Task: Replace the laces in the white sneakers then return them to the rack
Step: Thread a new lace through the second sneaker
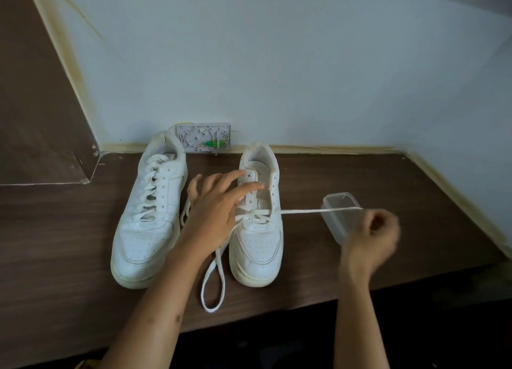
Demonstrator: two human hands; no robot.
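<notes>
Head view: two white leather sneakers stand toes toward the near edge of the dark wood bench (360, 174). The left hand (219, 205), fingers spread, rests on the half-laced right sneaker (259, 230). The right hand (374, 235) pinches its flat white lace (302, 211), stretched taut across a clear plastic tub (339, 216). The left sneaker (149, 216) is fully laced.

Home room corner: dark wood-grain desk (360, 180), painted wall (277, 63), open wall junction box (203, 137).
</notes>
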